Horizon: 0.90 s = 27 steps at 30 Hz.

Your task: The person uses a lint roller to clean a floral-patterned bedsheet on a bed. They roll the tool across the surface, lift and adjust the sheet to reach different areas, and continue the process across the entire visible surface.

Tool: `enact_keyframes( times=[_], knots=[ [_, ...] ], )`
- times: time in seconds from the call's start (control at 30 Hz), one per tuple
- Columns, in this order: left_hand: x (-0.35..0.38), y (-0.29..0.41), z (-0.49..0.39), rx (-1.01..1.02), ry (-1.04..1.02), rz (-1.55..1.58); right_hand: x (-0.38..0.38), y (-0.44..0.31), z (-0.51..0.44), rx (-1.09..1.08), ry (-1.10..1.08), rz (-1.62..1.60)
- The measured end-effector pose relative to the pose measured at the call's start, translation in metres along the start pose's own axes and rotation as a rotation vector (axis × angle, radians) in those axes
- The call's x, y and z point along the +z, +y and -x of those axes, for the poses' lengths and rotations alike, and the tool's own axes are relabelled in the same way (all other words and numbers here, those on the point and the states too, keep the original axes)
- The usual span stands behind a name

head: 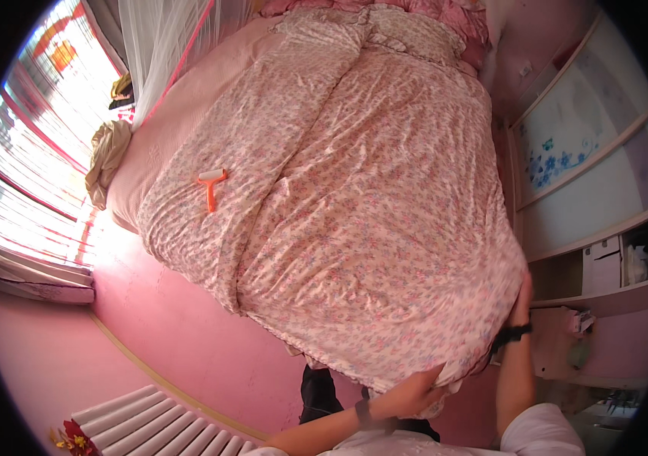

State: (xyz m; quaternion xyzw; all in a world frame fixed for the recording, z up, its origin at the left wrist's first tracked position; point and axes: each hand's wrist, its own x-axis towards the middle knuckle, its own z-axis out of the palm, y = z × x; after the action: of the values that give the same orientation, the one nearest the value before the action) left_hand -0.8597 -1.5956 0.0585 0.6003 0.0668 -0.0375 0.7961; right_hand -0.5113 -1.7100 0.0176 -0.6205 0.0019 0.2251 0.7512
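A floral quilt (369, 228) with a ruffled edge covers most of the bed, its surface wrinkled. At its near edge, low in the view, my left hand (412, 393) grips the fabric, the fingers partly hidden in it. My right hand (522, 299) is at the quilt's right side near the corner, with cloth against the fingers; whether it grips is hard to see. A lint roller (211, 188) with an orange handle and a white roll lies on the quilt's left part. A matching floral pillow or folded cloth (415, 37) is at the bed's far end.
A white slatted radiator (158, 424) stands at the lower left. White netting (158, 51) hangs at the bed's left, above a bunched beige cloth (108, 154). A cabinet with frosted sliding doors (574, 137) and open shelves flanks the right side. Pink floor (187, 325) shows below the bed.
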Motion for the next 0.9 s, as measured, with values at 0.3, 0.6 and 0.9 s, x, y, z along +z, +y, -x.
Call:
enact_keyframes(
  times=[0.3, 0.6, 0.9],
  knots=[
    [-0.192, -0.101, 0.181, -0.133, 0.492, 0.595, 0.467, 0.194, 0.036, -0.417, -0.867, 1.02],
    [-0.313, -0.304, 0.258, -0.464, 0.726, 0.223, 0.351, 0.346, 0.157, -0.201, -0.778, 1.102],
    [-0.353, -0.288, 0.158, -0.208, 1.185, -0.321, 0.196, 0.287, 0.031, 0.054, -0.014, 0.956]
  ],
)
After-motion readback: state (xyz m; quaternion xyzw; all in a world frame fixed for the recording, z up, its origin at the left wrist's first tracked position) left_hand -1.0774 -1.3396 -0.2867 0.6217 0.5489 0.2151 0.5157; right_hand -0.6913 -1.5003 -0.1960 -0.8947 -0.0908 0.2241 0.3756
